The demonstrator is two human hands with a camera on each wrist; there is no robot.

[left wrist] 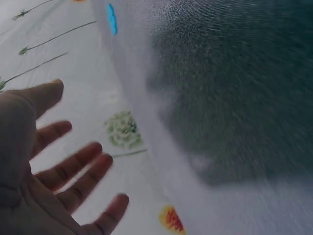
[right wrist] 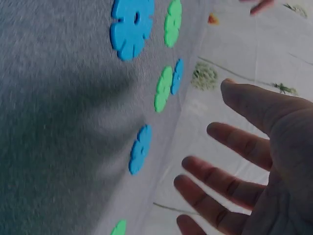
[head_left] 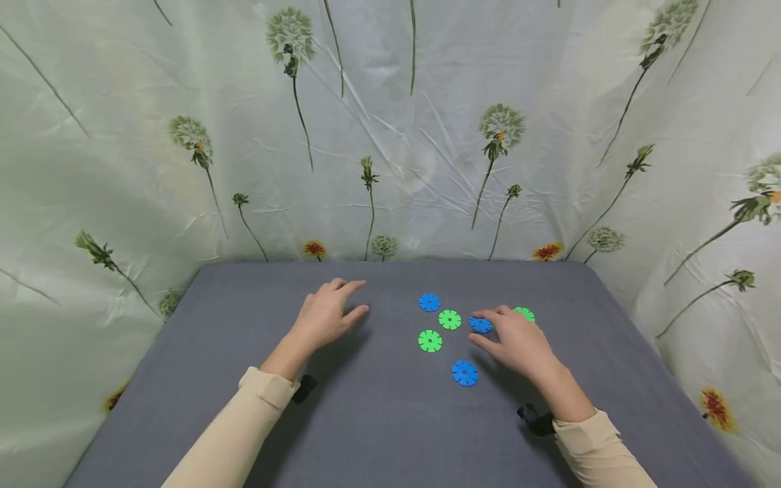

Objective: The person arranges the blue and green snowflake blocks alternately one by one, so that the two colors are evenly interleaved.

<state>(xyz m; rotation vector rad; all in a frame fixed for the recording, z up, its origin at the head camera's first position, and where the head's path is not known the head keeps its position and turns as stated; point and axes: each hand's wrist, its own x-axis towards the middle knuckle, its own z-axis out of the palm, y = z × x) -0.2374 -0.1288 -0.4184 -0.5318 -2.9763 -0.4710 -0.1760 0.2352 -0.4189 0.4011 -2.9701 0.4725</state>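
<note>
Several flat notched discs lie on the grey table. Blue ones are at the back (head_left: 430,302), under the right fingers' line of sight (head_left: 482,326) and nearest the front (head_left: 465,373). Green discs lie between them (head_left: 449,320), to the left (head_left: 430,341) and beyond the right hand (head_left: 523,314). My right hand (head_left: 518,339) hovers by the middle blue disc (right wrist: 140,150), fingers spread and holding nothing. Over the table's left half hangs my left hand (head_left: 323,314), its palm bare and fingers apart in the left wrist view, well away from the discs.
A grey cloth covers the table (head_left: 378,434). Behind it and at both sides hangs a pale curtain (head_left: 390,135) printed with dandelions. Dark wrist-camera mounts (head_left: 537,420) sit under both wrists, and both forearms wear cream sleeves (head_left: 238,427).
</note>
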